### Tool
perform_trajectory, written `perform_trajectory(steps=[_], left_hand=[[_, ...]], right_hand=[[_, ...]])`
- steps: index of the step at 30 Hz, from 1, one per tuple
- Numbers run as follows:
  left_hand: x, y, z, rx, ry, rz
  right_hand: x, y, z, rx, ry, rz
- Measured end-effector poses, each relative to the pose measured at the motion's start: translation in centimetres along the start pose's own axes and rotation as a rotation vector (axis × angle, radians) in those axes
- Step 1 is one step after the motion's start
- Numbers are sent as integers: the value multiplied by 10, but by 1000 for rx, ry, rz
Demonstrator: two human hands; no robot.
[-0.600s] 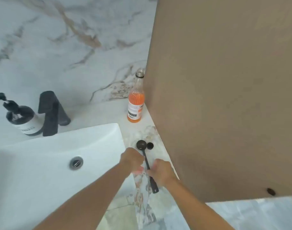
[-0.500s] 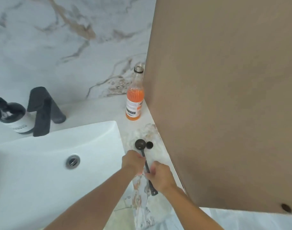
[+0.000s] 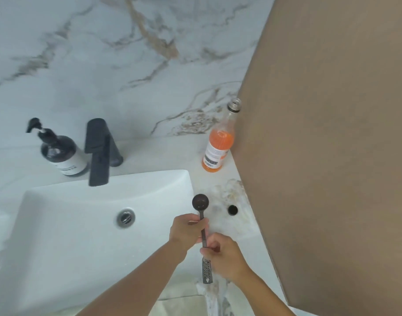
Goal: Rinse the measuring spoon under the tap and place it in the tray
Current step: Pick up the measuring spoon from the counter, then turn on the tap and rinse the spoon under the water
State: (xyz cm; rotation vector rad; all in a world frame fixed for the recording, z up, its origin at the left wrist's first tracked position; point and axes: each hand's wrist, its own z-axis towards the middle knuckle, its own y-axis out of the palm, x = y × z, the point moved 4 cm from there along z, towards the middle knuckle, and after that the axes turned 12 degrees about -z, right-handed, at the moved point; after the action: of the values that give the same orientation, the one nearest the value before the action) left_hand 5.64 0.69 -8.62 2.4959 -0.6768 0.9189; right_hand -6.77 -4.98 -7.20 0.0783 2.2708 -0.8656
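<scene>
Both hands grip the dark measuring spoon [image 3: 204, 238] over the right edge of the white sink [image 3: 81, 224]; the left hand [image 3: 187, 231] clasps the stem just below the round bowl; the right hand [image 3: 225, 256] pinches the handle lower down; the perforated handle end sticks out toward the camera; the black tap [image 3: 99, 151] stands well apart, behind the basin, beside a soap dispenser [image 3: 60, 153]; an orange bottle [image 3: 217, 144] and a small black cap [image 3: 232, 210] sit on the marble counter [image 3: 218, 197].
</scene>
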Motion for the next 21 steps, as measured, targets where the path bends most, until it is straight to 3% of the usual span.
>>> perform_trajectory(steps=[5,7,10,14,18,21], left_hand=[[23,-87,-10,60,16,-192],[31,-125,-13,94,21,-212],[41,-175,-17,141,33,-235],[50,-214,-15,160,61,-198],[56,-225,-9,169,71,-166],[58,-225,-4,184,66,-194]], right_hand=[[-68,46,0,-280,-74,-58],[-108,49,10,-274,-105,-32],[-183,43,31,-163,-135,256],[-273,42,50,-200,-106,678],[-314,45,54,-312,-39,816],[-321,45,55,-303,-23,841]])
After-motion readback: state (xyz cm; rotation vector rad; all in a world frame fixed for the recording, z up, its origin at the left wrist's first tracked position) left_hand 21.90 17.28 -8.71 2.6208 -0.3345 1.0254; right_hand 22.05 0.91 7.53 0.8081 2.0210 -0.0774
